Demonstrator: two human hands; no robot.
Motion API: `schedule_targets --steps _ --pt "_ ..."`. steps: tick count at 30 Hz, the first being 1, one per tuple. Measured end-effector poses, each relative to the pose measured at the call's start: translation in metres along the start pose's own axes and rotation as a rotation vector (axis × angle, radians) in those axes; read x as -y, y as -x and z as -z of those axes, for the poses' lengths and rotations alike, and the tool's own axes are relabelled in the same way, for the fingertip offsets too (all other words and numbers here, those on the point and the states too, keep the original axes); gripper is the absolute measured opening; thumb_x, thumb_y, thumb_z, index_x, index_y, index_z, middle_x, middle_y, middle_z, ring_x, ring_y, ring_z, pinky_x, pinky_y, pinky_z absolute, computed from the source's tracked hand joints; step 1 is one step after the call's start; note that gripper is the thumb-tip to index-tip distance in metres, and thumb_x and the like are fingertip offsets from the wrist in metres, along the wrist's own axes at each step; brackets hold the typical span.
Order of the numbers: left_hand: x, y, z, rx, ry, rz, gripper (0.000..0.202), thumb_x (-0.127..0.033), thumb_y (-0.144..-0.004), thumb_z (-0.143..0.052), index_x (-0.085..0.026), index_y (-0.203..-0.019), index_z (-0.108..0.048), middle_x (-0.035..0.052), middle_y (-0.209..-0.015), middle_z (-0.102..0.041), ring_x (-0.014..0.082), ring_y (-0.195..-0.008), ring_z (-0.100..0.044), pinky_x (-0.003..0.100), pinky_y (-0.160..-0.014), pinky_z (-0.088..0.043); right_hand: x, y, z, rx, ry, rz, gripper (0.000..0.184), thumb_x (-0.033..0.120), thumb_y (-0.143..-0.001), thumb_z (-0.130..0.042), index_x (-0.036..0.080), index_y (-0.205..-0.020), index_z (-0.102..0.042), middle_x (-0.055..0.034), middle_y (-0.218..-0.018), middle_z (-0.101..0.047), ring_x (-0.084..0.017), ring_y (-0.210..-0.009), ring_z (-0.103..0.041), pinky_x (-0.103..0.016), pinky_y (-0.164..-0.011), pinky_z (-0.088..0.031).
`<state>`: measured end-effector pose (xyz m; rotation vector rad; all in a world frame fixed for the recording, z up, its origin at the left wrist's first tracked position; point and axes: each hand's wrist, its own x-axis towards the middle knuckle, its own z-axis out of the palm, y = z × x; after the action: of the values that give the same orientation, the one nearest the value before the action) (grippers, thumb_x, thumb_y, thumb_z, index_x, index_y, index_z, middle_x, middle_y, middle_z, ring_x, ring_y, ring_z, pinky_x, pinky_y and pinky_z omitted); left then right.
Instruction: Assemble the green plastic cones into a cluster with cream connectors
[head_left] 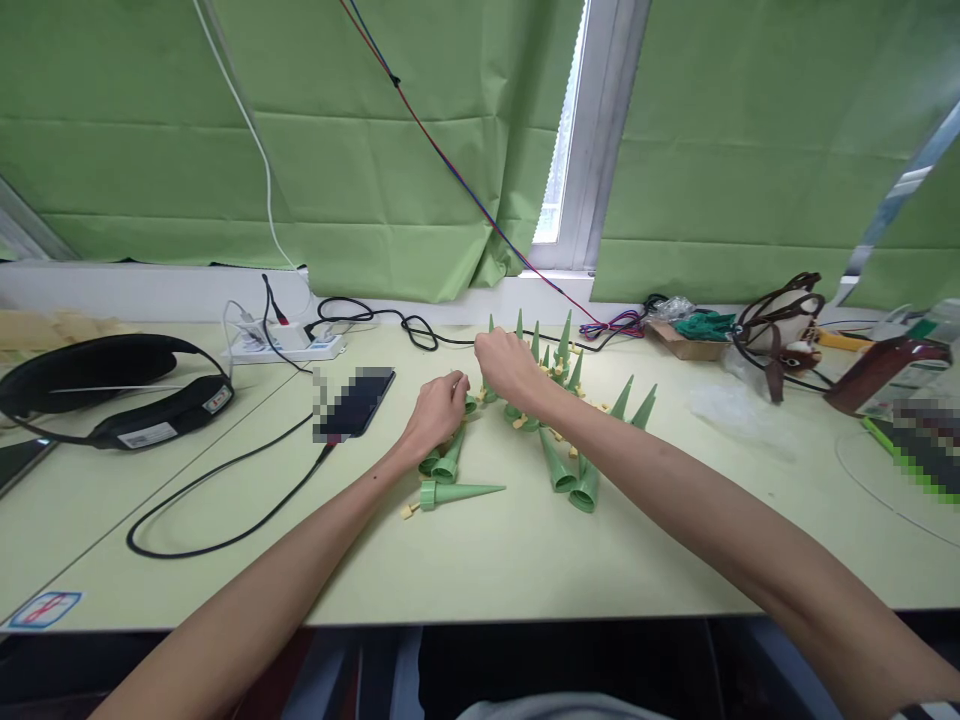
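Green plastic cone-shaped spikes with small yellow valve pieces stand and lie in a cluster mid-table. My left hand [439,412] is at the cluster's left edge, fingers curled together; what they hold, if anything, is hidden. Just right of it and farther back, my right hand [508,368] is closed above the spikes, its fingertips turned away from view. One green spike [457,493] lies nearest me, tip to the right, with a yellow valve piece [410,510] beside its wide end. Two more spikes, including a green cone [584,488], lie under my right forearm. Behind the right wrist, an upright spike [564,338] points upward.
Left of my hands lie a phone [364,402] on a black cable and a white power strip [289,345]. A black headset-like device [161,420] sits farther left. To the right are a cardboard box [686,343], clear plastic wrap [739,415] and a brown bottle [889,375].
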<state>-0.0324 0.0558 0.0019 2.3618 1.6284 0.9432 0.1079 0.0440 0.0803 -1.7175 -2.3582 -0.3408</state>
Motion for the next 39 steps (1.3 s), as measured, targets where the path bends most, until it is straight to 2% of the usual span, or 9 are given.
schedule_targets --steps 9,14,20,26,29,31,33,36,39 --pt "-0.006 0.001 0.003 -0.109 0.021 0.004 0.028 -0.028 -0.096 -0.038 -0.019 -0.079 -0.059 0.0033 -0.064 -0.060 0.0199 -0.064 -0.057 0.028 -0.062 -0.033 0.001 -0.004 -0.004 0.029 0.009 -0.007 0.019 0.005 -0.092 -0.044 0.014 -0.098 -0.059 -0.0159 -0.099 -0.063 -0.025 -0.090 -0.065 -0.029 -0.067 -0.048" --pt "-0.005 0.000 0.002 -0.135 0.031 0.001 0.025 -0.027 -0.095 -0.041 -0.019 -0.078 -0.059 0.0031 -0.064 -0.060 0.0191 -0.063 -0.056 0.028 -0.062 -0.033 0.000 -0.002 -0.003 -0.017 0.021 0.009 0.022 0.002 -0.090 -0.042 0.014 -0.095 -0.060 -0.0165 -0.095 -0.063 -0.025 -0.086 -0.065 -0.029 -0.064 -0.047" --pt "-0.002 -0.001 0.003 -0.166 0.042 0.000 0.017 -0.023 -0.090 -0.045 -0.020 -0.080 -0.059 0.0012 -0.063 -0.058 0.0172 -0.060 -0.051 0.027 -0.062 -0.034 0.007 0.013 0.004 -0.077 -0.017 0.070 0.022 0.004 -0.092 -0.041 0.015 -0.096 -0.060 -0.0140 -0.090 -0.064 -0.025 -0.084 -0.066 -0.028 -0.062 -0.045" --pt "-0.002 -0.003 0.008 -0.166 0.052 -0.011 0.012 -0.018 -0.082 -0.048 -0.018 -0.081 -0.060 0.0019 -0.069 -0.061 0.0164 -0.064 -0.052 0.027 -0.064 -0.036 0.015 0.040 0.011 0.047 -0.104 0.154 0.013 0.012 -0.093 -0.051 0.012 -0.093 -0.064 -0.0129 -0.089 -0.066 -0.022 -0.076 -0.066 -0.026 -0.056 -0.038" --pt "-0.002 -0.004 0.010 -0.139 0.111 -0.004 0.011 -0.020 -0.081 -0.051 -0.018 -0.082 -0.061 0.0017 -0.072 -0.062 0.0157 -0.065 -0.052 0.026 -0.064 -0.037 0.023 0.059 0.014 0.124 -0.134 0.327 0.015 0.018 -0.094 -0.052 0.012 -0.090 -0.066 -0.0099 -0.078 -0.066 -0.020 -0.068 -0.062 -0.027 -0.052 -0.033" --pt "-0.002 -0.005 0.009 -0.137 0.132 0.012 0.011 -0.023 -0.083 -0.052 -0.019 -0.082 -0.062 0.0009 -0.069 -0.060 0.0151 -0.062 -0.051 0.026 -0.063 -0.037 0.031 0.071 0.012 0.152 -0.153 0.516 0.020 0.021 -0.095 -0.053 0.012 -0.083 -0.066 -0.0072 -0.072 -0.064 -0.017 -0.062 -0.057 -0.027 -0.051 -0.030" --pt "-0.001 -0.005 0.008 -0.150 0.126 0.008 0.012 -0.025 -0.084 -0.052 -0.019 -0.082 -0.063 0.0005 -0.067 -0.060 0.0146 -0.061 -0.050 0.026 -0.062 -0.037 0.040 0.080 0.006 0.152 -0.164 0.682 0.024 0.022 -0.099 -0.049 0.012 -0.084 -0.065 -0.0067 -0.074 -0.064 -0.014 -0.059 -0.053 -0.027 -0.052 -0.029" --pt "-0.001 -0.004 0.007 -0.166 0.109 -0.021 0.013 -0.025 -0.085 -0.052 -0.019 -0.082 -0.063 0.0005 -0.067 -0.060 0.0142 -0.060 -0.050 0.027 -0.063 -0.038 0.051 0.088 -0.005 0.094 -0.121 0.783 0.026 0.026 -0.101 -0.046 0.013 -0.090 -0.065 -0.0090 -0.090 -0.064 -0.012 -0.055 -0.049 -0.028 -0.050 -0.026" --pt "-0.001 -0.004 0.007 -0.167 0.104 -0.039 0.013 -0.025 -0.085 -0.053 -0.019 -0.082 -0.064 0.0006 -0.067 -0.061 0.0141 -0.060 -0.050 0.027 -0.064 -0.038 0.057 0.091 -0.014 0.047 -0.073 0.818 0.025 0.024 -0.101 -0.042 0.015 -0.090 -0.063 -0.0082 -0.096 -0.061 -0.011 -0.050 -0.042 -0.031 -0.046 -0.024"
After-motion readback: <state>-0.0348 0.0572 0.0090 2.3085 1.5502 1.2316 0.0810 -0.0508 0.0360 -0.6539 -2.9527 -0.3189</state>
